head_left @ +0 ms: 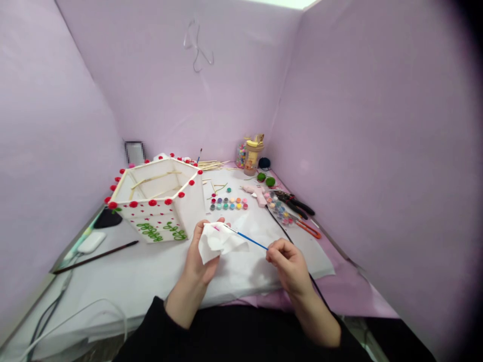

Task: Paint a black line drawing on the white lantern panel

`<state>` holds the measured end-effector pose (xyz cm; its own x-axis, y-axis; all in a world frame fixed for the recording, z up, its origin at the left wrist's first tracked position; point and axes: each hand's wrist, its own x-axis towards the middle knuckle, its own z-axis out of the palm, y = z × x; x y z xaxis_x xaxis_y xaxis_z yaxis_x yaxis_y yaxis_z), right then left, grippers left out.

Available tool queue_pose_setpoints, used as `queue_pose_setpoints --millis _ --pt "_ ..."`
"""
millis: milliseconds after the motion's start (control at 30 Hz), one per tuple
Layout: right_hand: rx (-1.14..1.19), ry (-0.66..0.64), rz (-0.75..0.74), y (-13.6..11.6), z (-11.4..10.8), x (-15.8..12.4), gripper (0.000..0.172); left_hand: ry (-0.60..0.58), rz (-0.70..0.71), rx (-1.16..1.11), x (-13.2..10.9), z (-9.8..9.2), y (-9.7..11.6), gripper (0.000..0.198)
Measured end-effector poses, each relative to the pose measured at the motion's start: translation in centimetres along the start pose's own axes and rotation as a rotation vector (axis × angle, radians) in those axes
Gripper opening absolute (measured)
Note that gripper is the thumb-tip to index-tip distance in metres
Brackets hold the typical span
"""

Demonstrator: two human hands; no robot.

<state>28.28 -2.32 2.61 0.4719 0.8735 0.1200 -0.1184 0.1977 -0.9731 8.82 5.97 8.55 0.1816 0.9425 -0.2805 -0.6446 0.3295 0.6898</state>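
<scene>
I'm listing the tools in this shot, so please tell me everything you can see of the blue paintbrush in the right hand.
The paintbrush is slim, with a glossy blue handle, a pale, metallic-looking collar and a small tip whose bristles are too fine to make out. The right hand pinches the handle, hiding its far end. It slants up and leftward, its tip at the white tissue, apparently touching it, near a pink mark.
</scene>
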Motion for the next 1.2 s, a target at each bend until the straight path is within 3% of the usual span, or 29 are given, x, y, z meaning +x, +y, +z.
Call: queue_pose_setpoints --millis 200,367,600,800,933,1033,1200 --pt "-0.002 0.018 -0.023 -0.4 -0.4 -0.2 0.033 0.061 0.103 0.269 1.1 -1.0 -1.2 0.043" --pt "-0.029 -0.014 0.008 -0.5 -0.5 -0.4 0.033 0.034 0.241 0.431 0.8 -0.8 -0.4 0.038" --pt "-0.063 -0.031 0.097 0.2 -0.1 0.2 0.034 -0.045 0.033 0.258 0.6 0.1 1.2 0.047" --pt "-0.055 -0.023 0.140 0.3 0.2 0.5 0.039 -0.196 -0.102 0.144 0.6 -0.1 1.5 0.059" --pt "-0.050 -0.016 0.145 0.5 0.4 0.4 0.038 -0.269 -0.159 0.134 0.4 -0.1 1.1 0.051" --pt "-0.048 -0.006 0.131 0.5 0.0 0.4 0.035 -0.265 -0.142 0.163 0.5 -0.2 0.5 0.052" --pt "-0.029 0.016 0.074 0.1 -0.7 0.4 0.038 -0.171 0.002 0.307 1.1 -0.8 -0.7 0.045"
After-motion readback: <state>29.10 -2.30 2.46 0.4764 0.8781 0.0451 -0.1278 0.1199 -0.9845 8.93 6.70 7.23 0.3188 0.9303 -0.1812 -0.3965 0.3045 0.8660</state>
